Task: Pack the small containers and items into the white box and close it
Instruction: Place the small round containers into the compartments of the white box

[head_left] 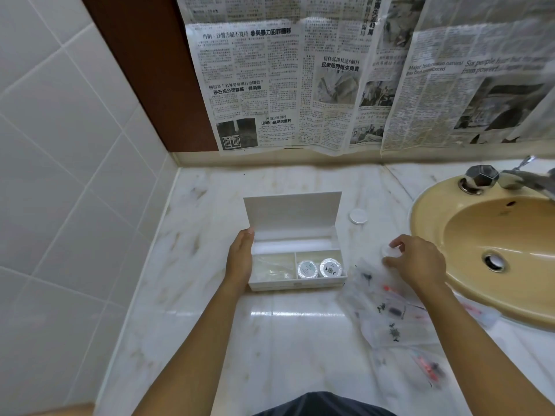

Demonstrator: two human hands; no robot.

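The white box (295,285) stands on the marble counter with its lid (292,211) tilted up and back. Two small round containers with silver lids (319,268) sit side by side in its right compartment; clear plastic lies in the left one. My left hand (240,258) rests flat against the box's left wall. To the right of the box, my right hand (416,261) pinches a small round white container (388,250). Another small white container (358,216) stands behind it near the lid.
Several clear plastic packets (387,313) with dark and red items lie on the counter (210,295) under my right forearm. A yellow sink (492,253) with a metal tap (480,175) fills the right side. Newspaper (330,85) covers the back wall; white tiles line the left.
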